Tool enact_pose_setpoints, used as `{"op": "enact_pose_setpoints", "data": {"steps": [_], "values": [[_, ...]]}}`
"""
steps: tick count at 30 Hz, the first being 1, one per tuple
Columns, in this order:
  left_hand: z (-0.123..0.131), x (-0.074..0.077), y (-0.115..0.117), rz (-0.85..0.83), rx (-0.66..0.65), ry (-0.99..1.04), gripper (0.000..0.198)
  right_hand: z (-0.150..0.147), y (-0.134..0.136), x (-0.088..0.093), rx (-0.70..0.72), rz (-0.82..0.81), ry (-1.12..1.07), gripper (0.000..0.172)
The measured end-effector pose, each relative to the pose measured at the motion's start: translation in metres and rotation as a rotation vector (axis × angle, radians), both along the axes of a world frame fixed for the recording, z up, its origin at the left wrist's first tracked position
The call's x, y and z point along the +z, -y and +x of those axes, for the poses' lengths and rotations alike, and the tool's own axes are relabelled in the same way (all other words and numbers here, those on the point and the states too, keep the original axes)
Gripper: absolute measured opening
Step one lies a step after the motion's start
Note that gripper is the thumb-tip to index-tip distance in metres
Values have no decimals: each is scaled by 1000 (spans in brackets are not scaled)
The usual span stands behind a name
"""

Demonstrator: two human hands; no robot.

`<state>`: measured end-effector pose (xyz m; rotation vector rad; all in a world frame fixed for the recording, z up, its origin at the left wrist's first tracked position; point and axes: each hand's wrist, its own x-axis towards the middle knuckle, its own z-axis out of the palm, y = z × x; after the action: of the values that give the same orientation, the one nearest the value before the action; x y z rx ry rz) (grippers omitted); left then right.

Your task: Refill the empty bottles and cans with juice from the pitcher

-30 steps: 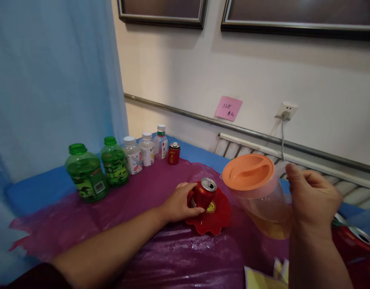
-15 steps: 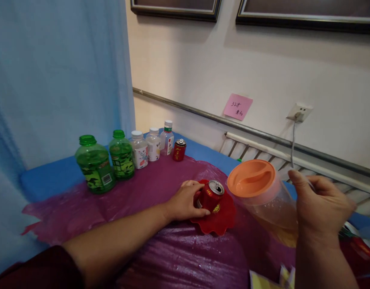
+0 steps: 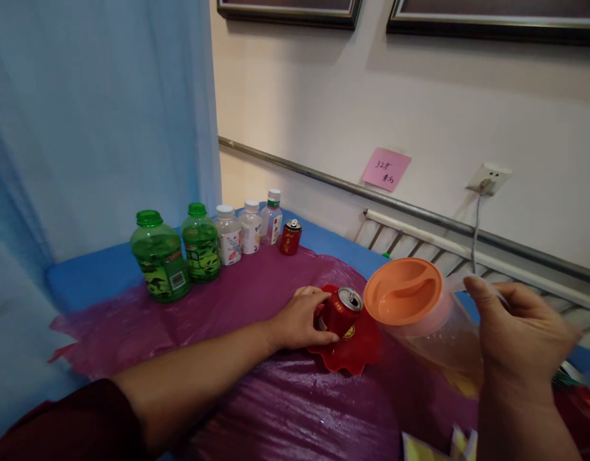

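My left hand (image 3: 301, 317) is wrapped round an opened red drink can (image 3: 342, 310) that leans towards the right on a red scalloped plate (image 3: 353, 349). My right hand (image 3: 523, 333) grips the handle of a clear plastic pitcher (image 3: 432, 330) with an orange lid (image 3: 403, 291). The pitcher is tipped hard to the left, its lid edge next to the can's mouth. A little yellowish liquid lies low in the pitcher.
Purple plastic sheeting (image 3: 256, 410) covers a blue table. Along the back left stand two green bottles (image 3: 159, 255), three small white-capped bottles (image 3: 249, 226) and another red can (image 3: 290, 237). A blue curtain (image 3: 93, 115) hangs on the left. Metal rails and a wall socket (image 3: 489, 178) lie behind.
The pitcher has tipped further to the left, so its orange lid now faces me more and sits closer to the can. The can leans more to the right. The view has shifted.
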<state>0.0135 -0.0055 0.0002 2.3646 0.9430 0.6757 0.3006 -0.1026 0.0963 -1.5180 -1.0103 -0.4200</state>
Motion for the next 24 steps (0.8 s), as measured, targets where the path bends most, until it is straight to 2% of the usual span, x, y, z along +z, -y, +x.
{"op": "enact_pose_setpoints", "data": {"steps": [8, 24], "values": [[0, 1, 2, 14, 11, -9, 60, 11, -3, -8, -21, -34, 30, 56], [1, 0, 2, -13, 4, -4, 65, 3, 3, -1, -35, -78, 58, 53]]}}
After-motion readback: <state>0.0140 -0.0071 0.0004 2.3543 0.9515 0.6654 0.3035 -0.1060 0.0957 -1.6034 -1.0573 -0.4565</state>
